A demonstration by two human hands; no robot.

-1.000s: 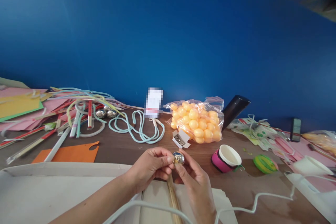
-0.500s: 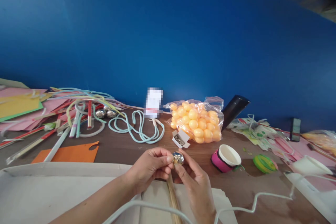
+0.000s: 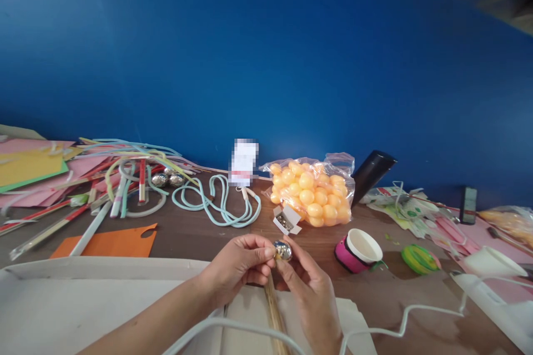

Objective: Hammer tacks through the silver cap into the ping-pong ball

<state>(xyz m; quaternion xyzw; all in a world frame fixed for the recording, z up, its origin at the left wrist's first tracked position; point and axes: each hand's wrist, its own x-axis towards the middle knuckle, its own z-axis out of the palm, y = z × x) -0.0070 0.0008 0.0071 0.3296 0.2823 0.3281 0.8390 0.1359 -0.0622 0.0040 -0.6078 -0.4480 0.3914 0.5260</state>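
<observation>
A shiny silver ball point(image 3: 283, 250) is held up between my two hands, just above the brown table. My left hand point(image 3: 245, 263) is closed in a pinch, with thumb and forefinger pressed at the ball's left edge. Anything small between those fingertips is hidden. My right hand point(image 3: 310, 283) grips the same ball from the right, thumb below and fingers behind. Below the hands runs a thin wooden stick point(image 3: 273, 310) over pale card point(image 3: 245, 321). Just beyond the ball stands a small open white box point(image 3: 287, 220) with tiny brass-coloured pieces inside.
Behind the box lies a clear bag of orange balls point(image 3: 314, 194). To the right are a pink-banded tape roll point(image 3: 352, 255), a green-yellow roll point(image 3: 418, 259) and a black cylinder point(image 3: 370, 177). Leftward lie a light-blue cord point(image 3: 225, 213), silver balls point(image 3: 169, 177) and orange paper point(image 3: 125, 242). A white cable point(image 3: 406, 319) crosses the front.
</observation>
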